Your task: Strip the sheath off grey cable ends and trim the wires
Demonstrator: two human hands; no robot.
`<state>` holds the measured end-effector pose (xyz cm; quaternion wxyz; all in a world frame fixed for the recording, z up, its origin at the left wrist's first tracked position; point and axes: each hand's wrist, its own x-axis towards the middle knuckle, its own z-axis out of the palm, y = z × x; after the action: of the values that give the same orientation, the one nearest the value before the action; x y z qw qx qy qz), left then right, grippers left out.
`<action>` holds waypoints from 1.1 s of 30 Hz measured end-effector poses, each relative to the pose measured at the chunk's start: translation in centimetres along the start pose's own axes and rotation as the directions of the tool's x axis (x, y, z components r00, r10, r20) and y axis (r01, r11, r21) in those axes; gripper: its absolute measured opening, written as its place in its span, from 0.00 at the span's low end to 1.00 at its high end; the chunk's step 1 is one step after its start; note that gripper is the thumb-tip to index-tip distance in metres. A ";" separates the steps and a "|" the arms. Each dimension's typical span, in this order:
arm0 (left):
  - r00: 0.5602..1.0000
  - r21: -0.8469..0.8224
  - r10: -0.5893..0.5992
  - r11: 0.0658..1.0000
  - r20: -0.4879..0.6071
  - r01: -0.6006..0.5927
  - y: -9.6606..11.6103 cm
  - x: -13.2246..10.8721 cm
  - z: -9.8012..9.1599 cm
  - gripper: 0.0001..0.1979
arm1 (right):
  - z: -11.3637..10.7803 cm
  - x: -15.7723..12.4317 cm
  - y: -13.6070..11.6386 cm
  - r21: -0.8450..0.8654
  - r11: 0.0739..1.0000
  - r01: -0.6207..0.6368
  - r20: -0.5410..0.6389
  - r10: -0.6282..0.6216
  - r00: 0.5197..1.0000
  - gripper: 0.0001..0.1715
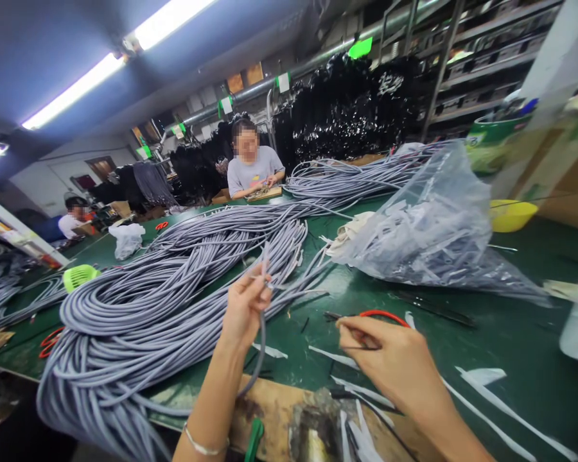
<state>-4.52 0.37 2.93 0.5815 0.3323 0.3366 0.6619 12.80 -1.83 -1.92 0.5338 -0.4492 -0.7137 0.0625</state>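
My left hand [248, 298] pinches a grey cable [262, 333] near its end, which points up with pale strands or wrapping at the tip. The cable bends down past the wrist toward the table edge. My right hand [390, 359] is closed, with a thin dark piece showing by its fingers; what it grips is not clear. A red-handled tool [384, 314], apparently scissors, shows just beyond that hand, its dark tip left of the fingers. Large coils of grey cable [173, 289] lie left of and beyond my left hand.
A clear plastic bag [414, 237] of pale scraps stands right. White strips [501, 410] litter the green table [366, 295]. At the near edge are a wooden board [264, 398] and a green-handled tool [254, 439]. A person [255, 167] works opposite; another [72, 221] sits far left.
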 end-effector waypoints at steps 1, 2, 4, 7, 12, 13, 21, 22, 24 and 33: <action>0.997 0.063 -0.052 0.997 0.064 0.048 -0.3 -0.1 0.2 0.17 | -0.3 0.2 0.1 0.012 0.999 -0.050 -0.066 0.051 0.997 0.11; 0.985 0.138 -0.108 0.986 0.135 0.089 -0.8 -0.4 0.5 0.17 | -0.7 0.3 0.2 0.044 0.994 -0.102 -0.120 0.107 0.987 0.10; 0.951 0.301 -0.177 0.949 0.254 0.096 -2.1 -1.1 1.3 0.17 | -1.3 0.5 0.3 0.161 0.969 -0.186 -0.158 0.211 0.965 0.13; 0.932 0.500 -0.194 0.866 0.307 0.016 -3.7 -2.4 2.4 0.17 | -1.9 0.6 0.3 0.341 0.909 -0.238 -0.112 0.291 0.950 0.12; 0.927 0.601 -0.231 0.799 0.295 0.008 -4.3 -3.0 3.3 0.24 | -2.4 0.7 0.4 0.440 0.858 -0.265 -0.098 0.340 0.935 0.11; 0.929 0.609 -0.223 0.793 0.296 -0.003 -4.4 -3.0 3.5 0.24 | -2.5 0.7 0.4 0.435 0.858 -0.272 -0.094 0.343 0.935 0.11; 0.959 0.669 0.115 0.695 0.259 -0.264 -4.4 -2.6 5.0 0.15 | -2.1 0.4 0.1 0.183 0.969 -0.166 -0.221 0.205 0.954 0.16; 0.959 0.669 0.132 0.692 0.251 -0.271 -4.3 -2.7 5.1 0.15 | -1.9 0.2 0.1 0.149 0.978 -0.145 -0.231 0.177 0.957 0.16; 0.955 0.658 0.155 0.697 0.251 -0.286 -4.2 -2.7 5.2 0.14 | -1.7 -0.2 0.0 0.112 0.986 -0.121 -0.246 0.146 0.958 0.16; 0.947 0.669 0.159 0.675 0.279 -0.311 -4.4 -3.3 5.1 0.13 | -2.3 0.4 -1.3 0.126 0.987 -0.100 -0.159 0.120 0.980 0.20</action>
<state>2.42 -2.17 1.90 0.3500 0.6337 0.4584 0.5156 13.92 -3.26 0.07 0.6124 -0.4595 -0.6361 0.0962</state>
